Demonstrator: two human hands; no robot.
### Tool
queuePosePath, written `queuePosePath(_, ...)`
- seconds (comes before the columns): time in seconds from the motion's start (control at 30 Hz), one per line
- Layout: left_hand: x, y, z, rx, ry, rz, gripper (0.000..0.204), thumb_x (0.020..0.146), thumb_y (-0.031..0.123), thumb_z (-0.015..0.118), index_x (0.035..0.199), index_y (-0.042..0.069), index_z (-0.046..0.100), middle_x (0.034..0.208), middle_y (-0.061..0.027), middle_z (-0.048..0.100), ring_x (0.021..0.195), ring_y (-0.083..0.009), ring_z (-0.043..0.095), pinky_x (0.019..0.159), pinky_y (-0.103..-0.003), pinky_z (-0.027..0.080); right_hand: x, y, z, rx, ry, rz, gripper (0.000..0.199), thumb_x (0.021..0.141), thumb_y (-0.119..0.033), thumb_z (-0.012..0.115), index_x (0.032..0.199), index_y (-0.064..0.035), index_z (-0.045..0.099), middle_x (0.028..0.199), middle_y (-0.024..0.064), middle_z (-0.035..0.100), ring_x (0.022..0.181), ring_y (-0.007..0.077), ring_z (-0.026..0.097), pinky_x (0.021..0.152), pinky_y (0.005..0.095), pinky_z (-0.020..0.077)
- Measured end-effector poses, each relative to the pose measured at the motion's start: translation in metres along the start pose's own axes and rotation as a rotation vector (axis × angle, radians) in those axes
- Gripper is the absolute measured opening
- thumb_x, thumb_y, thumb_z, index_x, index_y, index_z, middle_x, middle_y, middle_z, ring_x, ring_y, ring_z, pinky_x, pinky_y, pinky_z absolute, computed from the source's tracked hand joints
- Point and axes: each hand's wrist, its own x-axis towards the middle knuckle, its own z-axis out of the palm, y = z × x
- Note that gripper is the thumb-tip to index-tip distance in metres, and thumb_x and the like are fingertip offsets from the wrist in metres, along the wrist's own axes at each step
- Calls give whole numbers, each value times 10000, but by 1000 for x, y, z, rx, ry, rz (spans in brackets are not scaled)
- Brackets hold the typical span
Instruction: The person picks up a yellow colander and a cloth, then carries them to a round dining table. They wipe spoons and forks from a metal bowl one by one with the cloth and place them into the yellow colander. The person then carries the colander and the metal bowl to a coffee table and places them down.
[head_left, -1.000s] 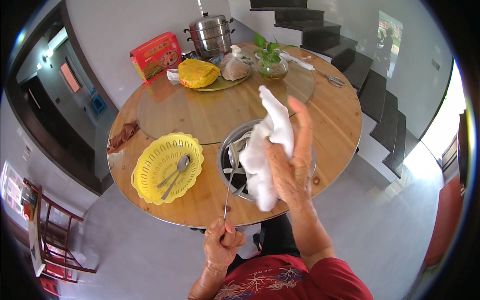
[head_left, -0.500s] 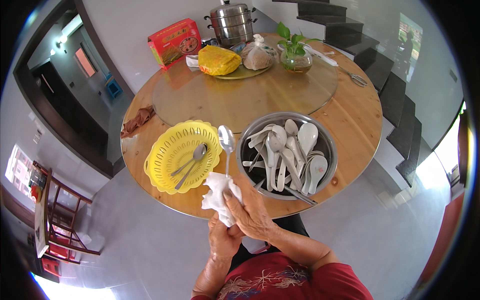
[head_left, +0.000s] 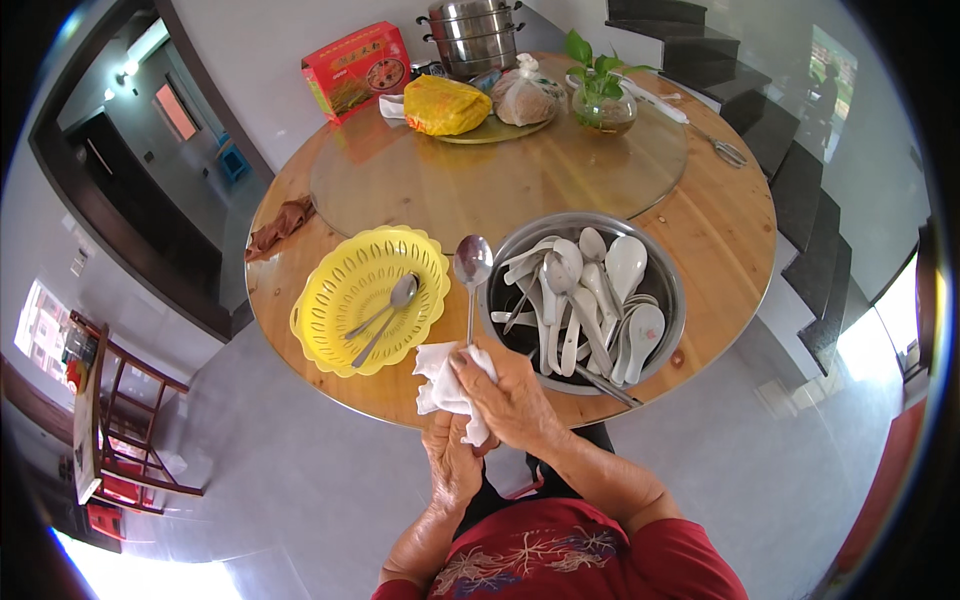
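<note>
leftmost, a brown rag (head_left: pixel 282 224) lies crumpled at the edge of the round wooden surface (head_left: pixel 720 230), and beside it a yellow slotted basket (head_left: pixel 340 275) holds two metal spoons (head_left: pixel 385 310). next, near the front edge, the left hand (head_left: pixel 455 465) comes up from below with its fingers curled shut, partly hidden under a white cloth (head_left: pixel 440 385); what it grips beneath the cloth cannot be told for sure. just right of it, the right hand (head_left: pixel 515 405) is closed over the cloth, fingers bent down and pressing the cloth around the lower handle of a metal spoon (head_left: pixel 472 265). that spoon stands nearly upright, its bowl upward, between the basket and a steel basin (head_left: pixel 668 290). the basin, just right of the hands, is filled with white ceramic spoons (head_left: pixel 625 265) and metal cutlery lying crosswise. farther back on the glass turntable (head_left: pixel 560 180) sit a red box (head_left: pixel 355 70), a yellow bag (head_left: pixel 445 103) and a clear bag (head_left: pixel 522 98) on a plate, a stacked steel pot (head_left: pixel 478 30), and a small green plant (head_left: pixel 598 95) in a glass bowl. at the far right edge lies a pair of tongs (head_left: pixel 728 152).
</note>
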Motion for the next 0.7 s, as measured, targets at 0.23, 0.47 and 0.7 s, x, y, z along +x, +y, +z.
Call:
queuePosePath(0.23, 12, 14, -37, 715, 172, 124, 400, 945, 305, 371, 935, -21, 604, 951, -72, 587, 811, -151, 518, 742, -273, 387, 8, -8, -21, -277, -33, -212, 121, 873, -96, 529, 869, 21, 500, 690, 161, 532, 582, 292, 505, 527, 343, 411)
queuePosePath(0.47, 48, 81, 8, 537, -154, 32, 322, 921, 231, 436, 820, -12, 622, 872, -48, 592, 785, -124, 507, 712, -257, 377, 6, -1, -12, -371, -320, -270, 161, 822, -159, 575, 830, -15, 502, 731, 180, 580, 682, 375, 565, 569, 435, 425)
queuePosePath(0.7, 63, 66, -10, 361, -92, 106, 321, 925, 259, 482, 823, -10, 625, 746, -25, 574, 723, -100, 479, 701, -253, 377, -11, 2, -11, -288, -388, -198, 115, 846, -93, 551, 804, 11, 524, 635, 174, 525, 576, 366, 526, 484, 388, 380)
